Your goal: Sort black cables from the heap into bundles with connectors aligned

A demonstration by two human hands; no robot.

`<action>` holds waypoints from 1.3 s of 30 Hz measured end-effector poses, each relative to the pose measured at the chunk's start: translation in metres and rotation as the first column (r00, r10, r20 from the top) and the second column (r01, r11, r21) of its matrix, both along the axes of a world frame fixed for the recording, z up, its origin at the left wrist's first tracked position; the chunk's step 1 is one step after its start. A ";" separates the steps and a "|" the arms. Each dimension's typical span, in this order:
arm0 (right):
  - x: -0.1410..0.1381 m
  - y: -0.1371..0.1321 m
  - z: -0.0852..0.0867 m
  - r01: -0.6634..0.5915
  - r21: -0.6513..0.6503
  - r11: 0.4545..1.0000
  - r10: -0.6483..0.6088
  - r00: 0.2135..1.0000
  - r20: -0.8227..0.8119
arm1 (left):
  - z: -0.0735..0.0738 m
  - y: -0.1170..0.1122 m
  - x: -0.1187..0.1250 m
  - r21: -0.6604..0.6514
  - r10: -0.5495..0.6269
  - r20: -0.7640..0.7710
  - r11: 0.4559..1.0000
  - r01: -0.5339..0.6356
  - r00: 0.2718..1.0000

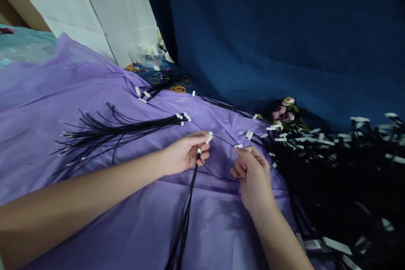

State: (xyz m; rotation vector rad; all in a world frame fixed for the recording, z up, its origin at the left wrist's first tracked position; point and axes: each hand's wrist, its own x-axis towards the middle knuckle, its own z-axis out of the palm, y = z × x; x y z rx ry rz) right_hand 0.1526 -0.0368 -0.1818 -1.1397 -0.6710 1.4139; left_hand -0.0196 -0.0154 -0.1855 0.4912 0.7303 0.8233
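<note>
My left hand (pixel 193 154) pinches a small white connector (pixel 209 137) between thumb and forefinger. From the same hand a thin bundle of black wires (pixel 190 202) hangs down, with a white end (pixel 199 151) at its top by the curled fingers. A single black wire (pixel 223 139) stretches across to my right hand (pixel 253 168), whose fingers are closed on it beside another white connector (pixel 238 146). Another stretch of black wire (pixel 218 177) loops below, between the two hands.
A fanned bundle of black wires (pixel 126 130) lies left on the purple cloth (pixel 104 88). A big pile of black wires with white connectors (pixel 329 177) fills the right. Artificial flowers (pixel 280 114), yellow rubber bands (pixel 177 89) and a clear plastic bowl (pixel 147 55) are behind, near a blue curtain (pixel 268 33).
</note>
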 end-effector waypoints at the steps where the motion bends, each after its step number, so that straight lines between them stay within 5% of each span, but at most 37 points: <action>1: 0.000 0.000 0.000 0.003 0.000 1.000 -0.003 1.000 -0.001 | 0.000 0.000 0.000 0.001 0.000 -0.002 1.000 0.000 1.000; 14: 0.002 0.003 -0.001 0.077 -0.051 0.996 -0.080 0.995 -0.066 | -0.004 0.001 0.001 -0.021 0.072 -0.007 0.997 -0.073 0.997; 39: -0.003 -0.001 0.001 -0.036 -0.007 0.999 0.035 0.995 -0.090 | -0.004 0.000 0.000 0.007 0.038 -0.009 0.999 -0.038 0.999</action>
